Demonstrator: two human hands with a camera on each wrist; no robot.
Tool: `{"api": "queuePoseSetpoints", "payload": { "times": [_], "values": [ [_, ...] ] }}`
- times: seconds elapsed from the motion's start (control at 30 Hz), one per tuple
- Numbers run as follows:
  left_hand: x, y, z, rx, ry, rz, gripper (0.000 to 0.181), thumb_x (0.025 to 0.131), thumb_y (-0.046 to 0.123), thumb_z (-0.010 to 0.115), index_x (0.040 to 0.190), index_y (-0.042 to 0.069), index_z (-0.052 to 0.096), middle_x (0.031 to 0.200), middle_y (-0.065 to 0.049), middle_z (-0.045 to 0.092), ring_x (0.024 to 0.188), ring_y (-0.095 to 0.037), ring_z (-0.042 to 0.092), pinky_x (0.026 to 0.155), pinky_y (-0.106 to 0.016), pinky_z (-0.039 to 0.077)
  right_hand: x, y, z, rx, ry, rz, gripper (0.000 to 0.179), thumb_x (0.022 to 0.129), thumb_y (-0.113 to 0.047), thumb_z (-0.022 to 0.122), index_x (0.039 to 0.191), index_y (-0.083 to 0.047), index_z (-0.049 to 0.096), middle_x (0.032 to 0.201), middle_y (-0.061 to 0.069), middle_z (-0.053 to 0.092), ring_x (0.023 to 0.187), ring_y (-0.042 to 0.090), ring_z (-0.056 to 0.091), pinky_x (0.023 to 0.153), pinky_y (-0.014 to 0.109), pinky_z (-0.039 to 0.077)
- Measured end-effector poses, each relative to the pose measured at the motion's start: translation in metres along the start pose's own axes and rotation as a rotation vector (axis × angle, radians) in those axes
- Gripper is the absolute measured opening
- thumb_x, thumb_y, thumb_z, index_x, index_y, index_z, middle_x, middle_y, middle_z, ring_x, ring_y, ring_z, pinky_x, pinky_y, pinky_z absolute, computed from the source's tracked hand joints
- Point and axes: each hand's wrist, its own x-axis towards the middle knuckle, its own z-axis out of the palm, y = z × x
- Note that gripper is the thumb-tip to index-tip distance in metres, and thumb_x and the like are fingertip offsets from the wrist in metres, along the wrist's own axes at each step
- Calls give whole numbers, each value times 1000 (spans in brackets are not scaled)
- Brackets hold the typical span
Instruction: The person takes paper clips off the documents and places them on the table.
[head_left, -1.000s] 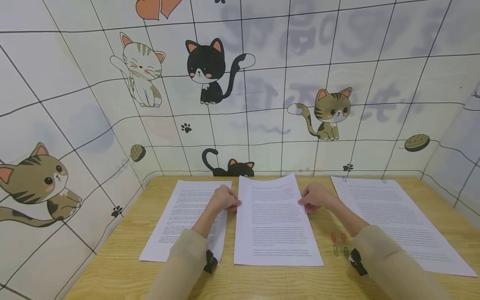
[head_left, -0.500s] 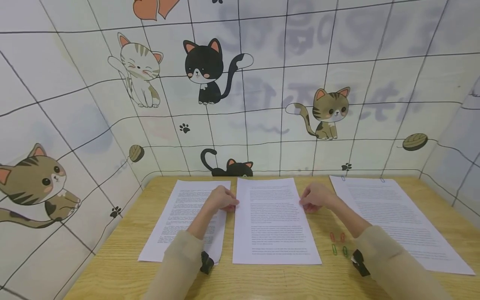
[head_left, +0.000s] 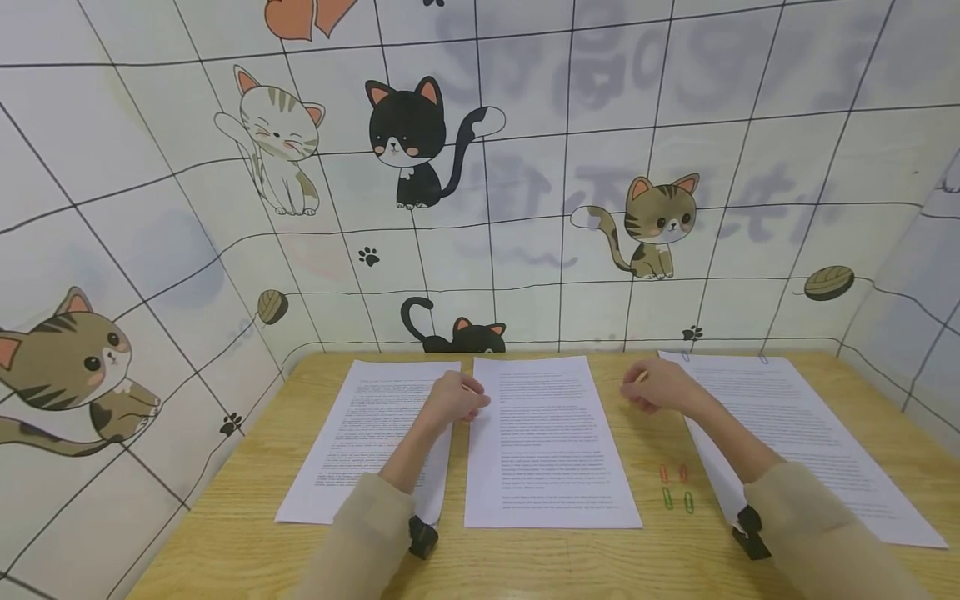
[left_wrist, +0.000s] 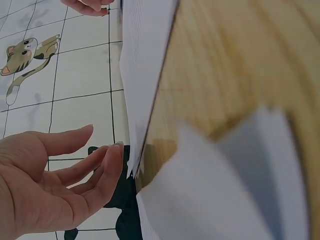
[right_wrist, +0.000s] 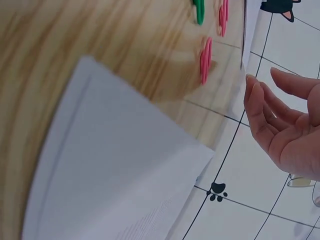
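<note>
A stack of printed sheets (head_left: 558, 450) lies flat in the middle of the wooden table. My left hand (head_left: 456, 397) hovers at its upper left edge, thumb and fingers apart with nothing between them in the left wrist view. Off to the right of that stack is my right hand (head_left: 656, 386), its fingers loosely bent and holding nothing, near the upper left edge of the right-hand sheets (head_left: 795, 450). Below it on the wood lie red paper clips (head_left: 663, 474) and green paper clips (head_left: 668, 498).
Another printed stack (head_left: 367, 450) lies at the left, partly under my left arm. Pale paper clips (head_left: 763, 360) sit on the top edge of the right-hand sheets. A cat-patterned wall (head_left: 525, 275) rises behind the table (head_left: 525, 562).
The middle stack's top edge, curved up earlier, now lies flat. Both hands have let go of its sides; the right has moved away to the right, the left slightly over the edge.
</note>
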Motion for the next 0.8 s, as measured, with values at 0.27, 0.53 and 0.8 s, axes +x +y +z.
{"api": "queuePoseSetpoints", "payload": {
  "times": [0.27,0.53,0.8],
  "values": [
    [-4,12,17,-57,-67,46,22,90,8,73,108,-4,69,88,-10,68,75,-23,68,68,-28,57,-11,22,-21,-62,30,4,30,98,-17,63,112,9,61,92,17,70,79,26,67,71,42,57],
    [-11,25,32,-130,-149,84,22,89,7,74,107,-5,70,89,-12,70,81,-27,69,70,-28,56,-26,41,-45,-118,50,55,34,97,-19,65,113,10,60,100,23,70,86,31,68,71,42,56],
    [-14,36,49,-164,-202,105,20,90,7,73,107,-4,70,91,-11,71,82,-25,68,75,-31,58,-40,71,-71,-155,55,97,41,96,-21,66,115,13,56,104,29,67,86,31,67,69,38,54]
  ]
}}
